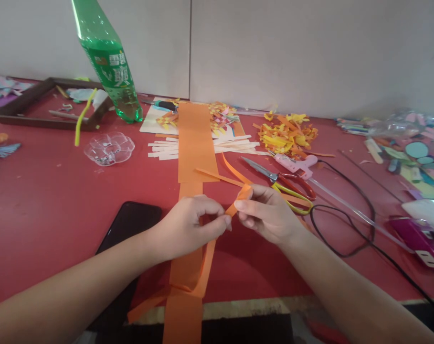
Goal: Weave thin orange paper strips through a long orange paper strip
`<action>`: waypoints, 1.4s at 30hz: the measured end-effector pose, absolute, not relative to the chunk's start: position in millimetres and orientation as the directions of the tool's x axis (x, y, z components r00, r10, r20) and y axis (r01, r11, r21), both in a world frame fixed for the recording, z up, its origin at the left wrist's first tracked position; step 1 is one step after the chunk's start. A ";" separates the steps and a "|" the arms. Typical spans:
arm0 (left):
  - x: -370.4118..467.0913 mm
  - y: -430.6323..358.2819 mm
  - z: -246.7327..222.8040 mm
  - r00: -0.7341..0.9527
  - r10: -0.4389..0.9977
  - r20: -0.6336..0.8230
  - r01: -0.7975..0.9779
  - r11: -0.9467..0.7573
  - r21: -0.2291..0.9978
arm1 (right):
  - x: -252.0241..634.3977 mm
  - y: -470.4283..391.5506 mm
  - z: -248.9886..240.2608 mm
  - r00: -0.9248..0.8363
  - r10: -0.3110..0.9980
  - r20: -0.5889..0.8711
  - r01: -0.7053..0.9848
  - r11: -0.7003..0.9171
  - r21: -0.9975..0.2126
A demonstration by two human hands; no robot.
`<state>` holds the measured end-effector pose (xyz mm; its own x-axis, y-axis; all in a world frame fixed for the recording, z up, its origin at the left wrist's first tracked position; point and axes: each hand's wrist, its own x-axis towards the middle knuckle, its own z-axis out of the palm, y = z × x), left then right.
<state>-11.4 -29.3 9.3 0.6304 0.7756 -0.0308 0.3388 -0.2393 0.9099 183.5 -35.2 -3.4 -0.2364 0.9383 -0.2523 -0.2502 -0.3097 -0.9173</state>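
Between my two hands is a narrow orange paper strip [231, 209], bent near its upper end. My left hand [195, 222] pinches the strip between thumb and finger, and its lower length trails down toward the table edge. My right hand [265, 212] grips the folded end with thumb and fingers closed. Beneath my left hand runs a long orange paper band [186, 267] that hangs over the front edge. A wider orange paper sheet [197, 143] lies beyond it. Scissors [274, 177] with red and yellow handles rest just past my right hand, near loose orange strips [234, 167].
A green bottle [112, 71] stands at the back left beside a dark frame [41, 122]. A clear dish [109, 149] and a black phone [131, 224] are on the left. Right are a pink glue gun [297, 165], its black cord [356, 186] and paper scraps [288, 134].
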 end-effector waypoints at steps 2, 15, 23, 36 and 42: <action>-11.0 -29.1 7.9 0.625 0.780 -0.011 0.352 -0.269 0.896 | 183.6 -36.1 -5.2 -0.263 0.935 -0.237 -0.230 -0.299 -0.926; -13.0 -28.1 10.0 0.603 0.796 -0.046 0.309 -0.180 0.934 | 185.6 -35.6 -3.5 -0.244 0.938 -0.247 -0.232 -0.303 -0.924; -11.9 -27.8 10.2 0.557 0.822 -0.116 0.398 -0.141 0.906 | 192.3 -26.1 8.1 -0.125 0.968 -0.217 -0.267 -0.243 -0.932; -9.9 -26.2 6.8 0.547 0.837 -0.010 0.372 -0.232 0.899 | 169.5 -40.7 -6.9 -0.167 0.939 -0.300 -0.293 -0.337 -0.895; -8.1 -28.3 6.1 0.497 0.865 -0.064 0.356 -0.136 0.924 | 181.6 -27.9 1.8 0.053 0.947 -0.316 -0.451 -0.260 -0.854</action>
